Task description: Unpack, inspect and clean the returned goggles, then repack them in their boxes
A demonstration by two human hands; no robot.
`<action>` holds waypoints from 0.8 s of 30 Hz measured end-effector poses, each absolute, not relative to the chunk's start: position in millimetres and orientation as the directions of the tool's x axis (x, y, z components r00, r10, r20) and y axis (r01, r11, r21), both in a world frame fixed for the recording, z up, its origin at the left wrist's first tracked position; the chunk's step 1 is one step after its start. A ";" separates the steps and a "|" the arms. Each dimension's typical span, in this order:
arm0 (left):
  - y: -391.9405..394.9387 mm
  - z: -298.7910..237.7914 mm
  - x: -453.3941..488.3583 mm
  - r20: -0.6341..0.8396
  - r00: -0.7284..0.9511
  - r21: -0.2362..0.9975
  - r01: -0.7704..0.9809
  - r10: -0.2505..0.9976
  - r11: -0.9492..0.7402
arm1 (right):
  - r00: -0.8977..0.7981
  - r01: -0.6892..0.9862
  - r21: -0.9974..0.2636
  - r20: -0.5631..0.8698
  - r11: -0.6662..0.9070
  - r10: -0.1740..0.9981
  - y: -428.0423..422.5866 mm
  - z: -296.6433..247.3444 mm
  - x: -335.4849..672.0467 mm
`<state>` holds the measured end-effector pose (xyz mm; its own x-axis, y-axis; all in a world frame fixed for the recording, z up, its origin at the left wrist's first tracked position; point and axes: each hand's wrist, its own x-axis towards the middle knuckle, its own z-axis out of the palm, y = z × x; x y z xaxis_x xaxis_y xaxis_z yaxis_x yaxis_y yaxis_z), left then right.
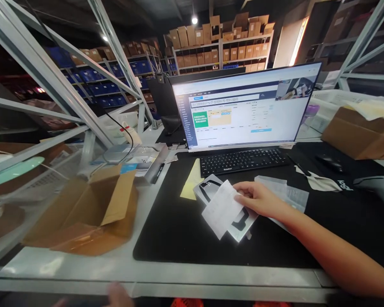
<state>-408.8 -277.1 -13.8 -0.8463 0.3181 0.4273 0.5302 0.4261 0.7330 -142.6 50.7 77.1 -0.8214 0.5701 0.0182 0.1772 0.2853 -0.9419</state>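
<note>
My right hand (pixel 259 198) reaches in from the right, with thumb and fingers pinched on the edge of a white slip of paper (pixel 222 209). Beneath the slip lies a flat white box (pixel 241 232) with a dark phone-like shape on its top, partly covered. Under or beside it, a yellow sheet (pixel 189 185) rests on the black desk mat (pixel 169 238). Clear plastic bags (pixel 289 194) lie just behind my right hand. At the bottom edge, my left hand (pixel 117 295) shows only as a blur below the table front, its fingers unclear.
An open cardboard box (pixel 83 209) stands at the left. Behind the mat are a keyboard (pixel 243 161) and a monitor (pixel 246 111). On the right sit a mouse (pixel 329 163), a scanner (pixel 379 192) and another carton (pixel 358 132). A grey tray (pixel 152 166) with a black pen is at centre left.
</note>
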 end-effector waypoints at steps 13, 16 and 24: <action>-106.0 42.6 -325.4 0.203 -0.150 0.969 0.171 0.968 -0.177 | -0.899 0.065 -0.894 0.140 0.443 0.414 43.1 86.2 -126.9; -115.5 38.3 -321.9 0.235 -0.233 0.965 0.176 0.944 -0.196 | -0.864 0.151 -0.865 0.120 0.478 0.489 45.1 87.3 -126.6; -146.9 61.1 -349.0 0.322 -0.413 0.939 0.253 0.852 -0.233 | -0.810 0.245 -0.776 0.165 0.581 0.563 60.5 75.5 -126.1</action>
<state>-349.0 -146.9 61.1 -0.4129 0.8518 0.3225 0.2526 -0.2331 0.9391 -126.1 60.5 75.5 -0.8100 0.5626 0.1654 0.2452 0.5812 -0.7760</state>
